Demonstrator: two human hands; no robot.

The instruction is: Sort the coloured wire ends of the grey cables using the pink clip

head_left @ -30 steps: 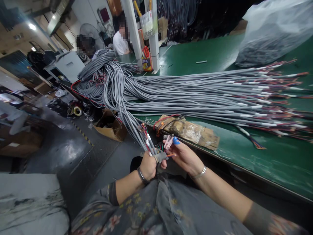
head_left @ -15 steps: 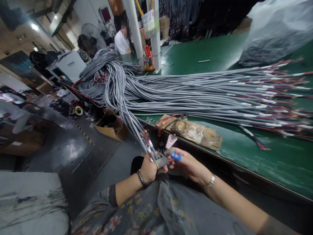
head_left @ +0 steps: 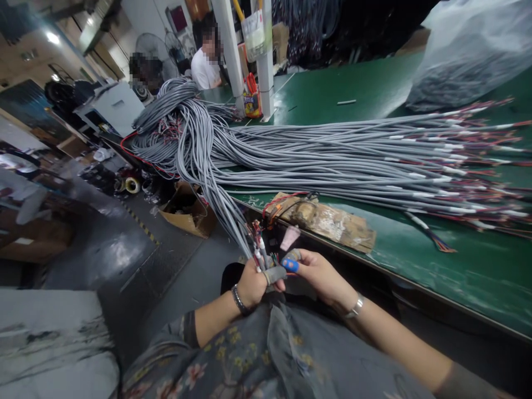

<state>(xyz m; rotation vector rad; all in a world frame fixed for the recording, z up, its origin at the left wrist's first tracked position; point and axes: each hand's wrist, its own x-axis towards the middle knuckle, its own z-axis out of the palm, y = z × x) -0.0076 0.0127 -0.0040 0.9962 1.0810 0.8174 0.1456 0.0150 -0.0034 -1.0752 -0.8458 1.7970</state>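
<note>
My left hand (head_left: 252, 285) is closed around the ends of several grey cables (head_left: 220, 208) that hang down off the green table (head_left: 436, 260). Thin coloured wires stick up from those ends. My right hand (head_left: 320, 274) sits just to the right, its fingers pinched at the wire tips, with a blue cot on one fingertip and a grey one on another. What the right fingers hold is too small to name. A small pink piece (head_left: 290, 237) hangs at the table edge just above my right hand.
A long mass of grey cables (head_left: 332, 158) lies across the table, its coloured ends to the right. A worn cardboard pad (head_left: 332, 221) lies at the near edge. An open box (head_left: 187, 213) stands on the floor. A plastic bag (head_left: 469, 55) sits far right. Two people sit far behind.
My right hand dropped slightly and closed in on the cable ends in my left hand. The pink piece is no longer at my fingers and hangs at the table edge.
</note>
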